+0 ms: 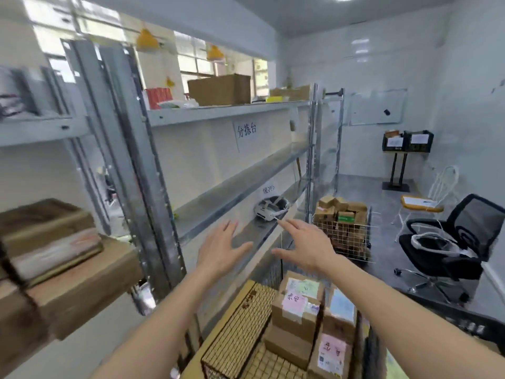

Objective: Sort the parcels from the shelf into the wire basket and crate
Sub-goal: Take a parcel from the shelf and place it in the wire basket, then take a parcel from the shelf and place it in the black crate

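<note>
Here both hands, left (pixel 218 250) and right (pixel 306 246), hover spread above the shelf edge (pixel 262 236).

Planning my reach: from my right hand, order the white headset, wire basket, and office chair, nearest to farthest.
From the right hand:
1. White headset, on the shelf just beyond the fingertips.
2. Wire basket, on the floor to the right.
3. Office chair, far right.

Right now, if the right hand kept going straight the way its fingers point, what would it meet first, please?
Probably the white headset lying on the grey metal shelf: the right hand, open, points at it, fingertips just short, though depth is unclear.
</note>
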The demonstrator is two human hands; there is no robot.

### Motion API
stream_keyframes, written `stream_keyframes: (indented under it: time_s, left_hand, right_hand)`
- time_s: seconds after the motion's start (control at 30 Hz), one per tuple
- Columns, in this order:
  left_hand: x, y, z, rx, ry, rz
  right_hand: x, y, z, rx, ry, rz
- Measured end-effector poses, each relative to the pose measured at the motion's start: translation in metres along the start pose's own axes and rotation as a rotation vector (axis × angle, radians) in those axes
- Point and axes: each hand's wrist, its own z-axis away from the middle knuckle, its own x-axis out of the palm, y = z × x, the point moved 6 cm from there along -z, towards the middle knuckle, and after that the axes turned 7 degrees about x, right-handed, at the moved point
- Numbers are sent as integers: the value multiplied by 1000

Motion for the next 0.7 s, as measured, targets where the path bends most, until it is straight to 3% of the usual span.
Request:
stream_keyframes:
  time_s: [0.37, 0.7]
  left_hand:
    - [-280, -38, 195, -209, 304, -274]
    - [-466, -107, 470, -579, 432, -456]
  right_hand:
    - [-129, -259, 84, -454, 155, -198]
    - [-161, -534, 236, -798, 145, -316]
